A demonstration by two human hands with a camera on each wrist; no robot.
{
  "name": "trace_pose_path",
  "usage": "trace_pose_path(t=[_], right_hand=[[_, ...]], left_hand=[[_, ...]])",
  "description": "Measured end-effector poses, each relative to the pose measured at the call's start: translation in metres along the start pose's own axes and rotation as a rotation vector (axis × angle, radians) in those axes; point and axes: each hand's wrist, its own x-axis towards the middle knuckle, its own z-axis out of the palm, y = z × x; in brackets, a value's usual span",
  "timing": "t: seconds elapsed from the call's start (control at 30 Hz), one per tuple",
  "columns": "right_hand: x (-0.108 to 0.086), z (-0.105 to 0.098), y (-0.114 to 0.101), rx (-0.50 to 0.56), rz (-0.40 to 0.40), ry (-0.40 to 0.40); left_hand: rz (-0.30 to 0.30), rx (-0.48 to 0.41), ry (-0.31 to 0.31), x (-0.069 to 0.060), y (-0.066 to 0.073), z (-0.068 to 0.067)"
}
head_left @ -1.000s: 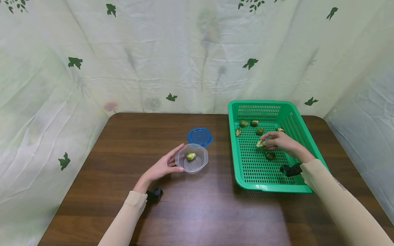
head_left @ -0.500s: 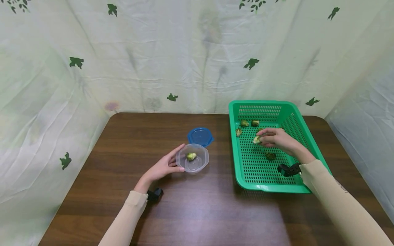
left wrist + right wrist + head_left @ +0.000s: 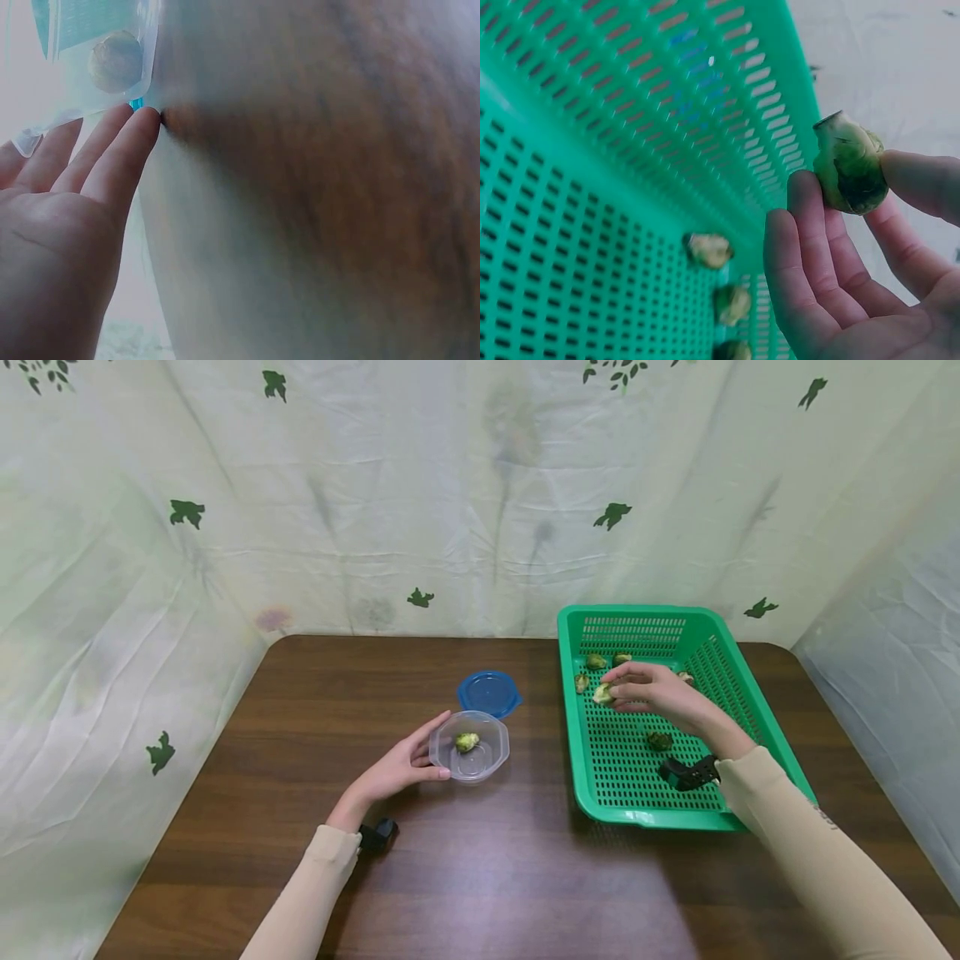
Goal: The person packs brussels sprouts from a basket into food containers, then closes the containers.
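Note:
My left hand holds a clear plastic container by its left side, thumb near and fingers far. Inside the container lies one Brussels sprout. The left wrist view shows fairly straight fingers against the container's wall; the thumb is out of that view. Above the green basket, my right hand pinches another Brussels sprout between thumb and fingertips, its cut stem end free. More sprouts lie on the basket floor, including a dark one below the hand.
The perforated green basket stands at the right of the brown table, with several sprouts near its back left corner, such as one sprout. A blue lid lies just behind the container. Patterned cloth hangs behind the table.
My right hand has moved left and slightly away from me over the basket, carrying the Brussels sprout toward the basket's left wall. The left hand and container have stayed put.

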Motion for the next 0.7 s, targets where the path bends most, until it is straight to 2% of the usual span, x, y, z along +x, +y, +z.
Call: trace_pose_path(t=[0.37,0.7], right_hand=[[0.009,0.024,-0.019,0.036,-0.035,-0.022],[0.019,0.042,-0.026,0.066,-0.049,-0.044]], left_hand=[[-0.006,0.014,0.01,0.001,0.001,0.001],[-0.007,0.009,0.007,0.0,0.002,0.001]])
